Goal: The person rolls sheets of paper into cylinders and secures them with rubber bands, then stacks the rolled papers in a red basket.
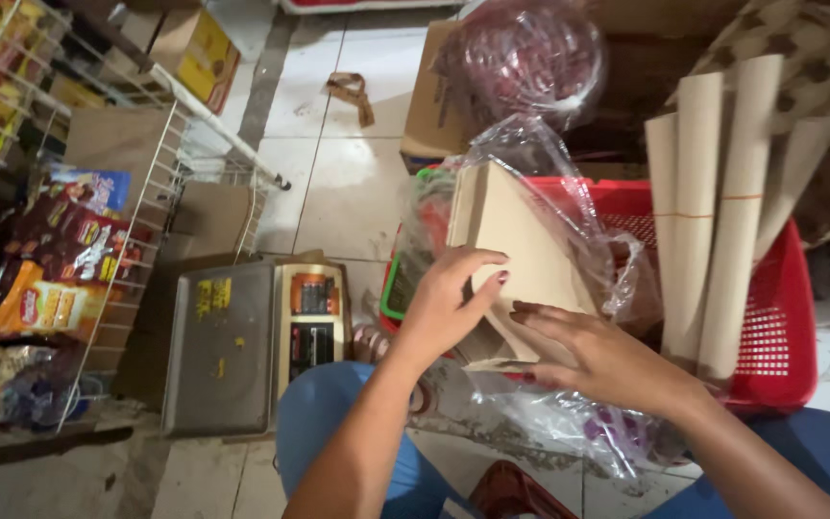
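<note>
A stack of flat brown paper sheets (516, 240) stands tilted inside a clear plastic bag (549, 163), leaning into a red plastic basket (770, 336). My left hand (449, 298) lies on the stack's near face, fingers curled over its edge. My right hand (593, 351) grips the stack's lower right corner, fingers spread along the bottom. Several rolled brown paper tubes (718, 211) stand upright in the basket, just right of the stack.
A metal weighing scale (242, 341) sits on the floor at left. A white wire rack (136, 192) with snack packets (60, 269) stands far left. Cardboard boxes (429, 106) and a bagged dark red bundle (525, 53) lie behind. My blue-clad knees (324, 413) are below.
</note>
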